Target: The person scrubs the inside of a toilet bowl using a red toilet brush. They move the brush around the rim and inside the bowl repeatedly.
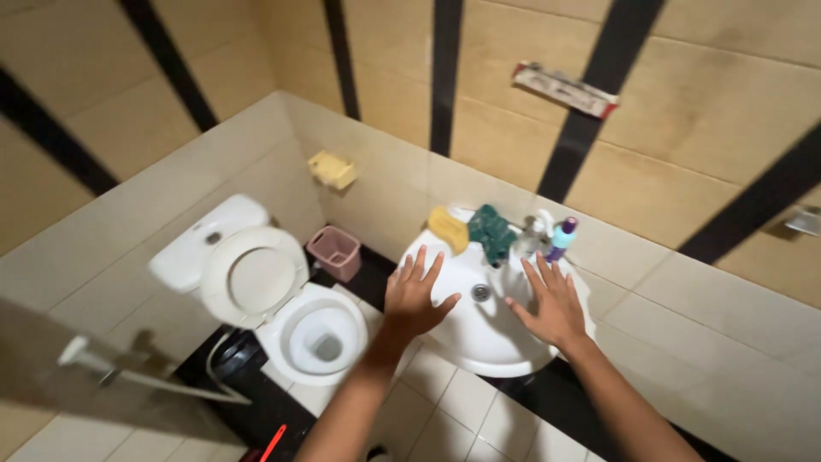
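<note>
My left hand (pixel 414 297) hovers over the left side of a white washbasin (pixel 479 338), fingers spread, holding nothing. My right hand (pixel 552 304) is spread over the basin's right side, also holding nothing. The drain (pixel 481 293) shows between the two hands. On the basin's back rim lie a yellow sponge (pixel 448 228) and a dark green cloth (pixel 492 231). Beside them stand a tap (pixel 532 235) and a bottle with a purple cap (pixel 561 239).
A white toilet (pixel 282 312) with its lid raised stands to the left. A small pink bin (pixel 334 251) sits between toilet and basin. A yellow paper holder (pixel 332 169) hangs on the wall. A spray hose (pixel 128 372) runs at lower left.
</note>
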